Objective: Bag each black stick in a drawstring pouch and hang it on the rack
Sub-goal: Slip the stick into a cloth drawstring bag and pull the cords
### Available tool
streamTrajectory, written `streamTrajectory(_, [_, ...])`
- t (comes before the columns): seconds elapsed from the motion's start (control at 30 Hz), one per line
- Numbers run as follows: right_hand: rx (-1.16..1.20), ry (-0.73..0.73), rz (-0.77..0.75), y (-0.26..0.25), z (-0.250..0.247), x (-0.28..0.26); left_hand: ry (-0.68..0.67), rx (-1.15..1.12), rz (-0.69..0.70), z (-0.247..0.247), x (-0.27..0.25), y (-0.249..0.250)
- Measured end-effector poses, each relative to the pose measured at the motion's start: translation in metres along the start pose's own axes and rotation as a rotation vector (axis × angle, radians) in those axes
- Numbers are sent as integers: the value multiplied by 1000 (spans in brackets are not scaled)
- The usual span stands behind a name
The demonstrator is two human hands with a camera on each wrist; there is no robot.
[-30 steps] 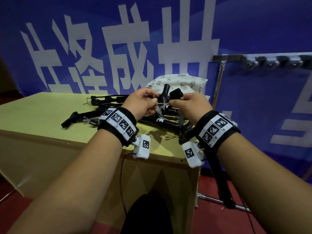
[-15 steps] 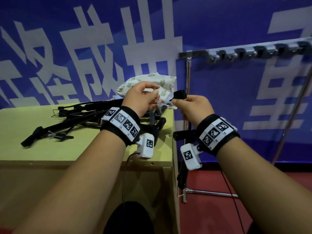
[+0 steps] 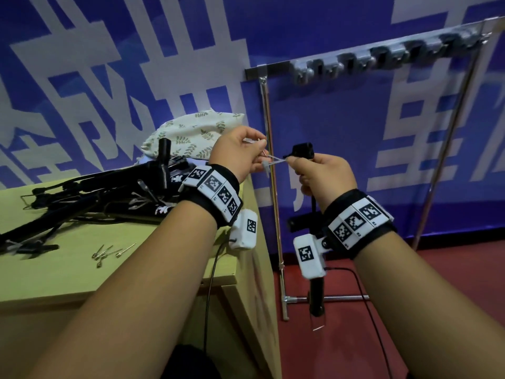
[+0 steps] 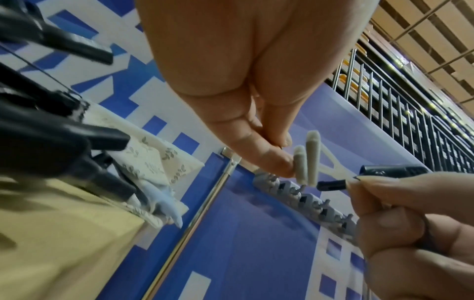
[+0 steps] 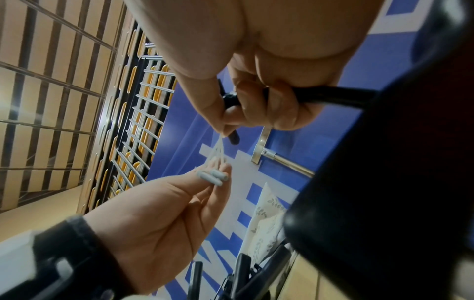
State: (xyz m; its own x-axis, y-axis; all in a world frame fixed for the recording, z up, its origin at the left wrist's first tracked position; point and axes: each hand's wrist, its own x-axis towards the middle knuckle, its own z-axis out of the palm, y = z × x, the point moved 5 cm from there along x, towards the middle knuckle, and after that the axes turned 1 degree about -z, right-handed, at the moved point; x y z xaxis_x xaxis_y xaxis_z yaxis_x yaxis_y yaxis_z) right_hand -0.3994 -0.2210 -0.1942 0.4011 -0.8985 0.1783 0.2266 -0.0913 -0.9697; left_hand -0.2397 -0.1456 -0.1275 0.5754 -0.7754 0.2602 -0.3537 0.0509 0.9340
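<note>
The left hand [image 4: 231,85] pinches two little grey cord ends [image 4: 307,162] with its fingertips. Thin white cords [image 4: 330,164] run from them to the right hand [image 4: 410,233], which grips a black stick [image 4: 392,171]. Behind them is the grey rack [image 4: 290,190] with hooks on a shiny pole [image 4: 195,227]. A leafy pouch [image 4: 143,160] and more black sticks [image 4: 64,130] lie on the yellow counter [image 4: 51,243].

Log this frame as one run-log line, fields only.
left hand: pinches white cord ends | right hand: grips black stick, upright beside table | rack: hooks bare | leaf-print pouches: on table
</note>
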Motion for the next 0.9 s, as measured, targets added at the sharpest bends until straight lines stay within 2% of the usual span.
streamTrajectory(0.23, [12, 109, 29, 35, -41, 19, -54, 38, -17, 51, 22, -13])
streamTrajectory(0.47, [54, 151, 74, 66, -63, 36, -101, 69, -49, 87, 40, -32])
streamTrajectory(0.9, [54, 128, 72, 93, -66, 57, -92, 60, -148, 94, 51, -68])
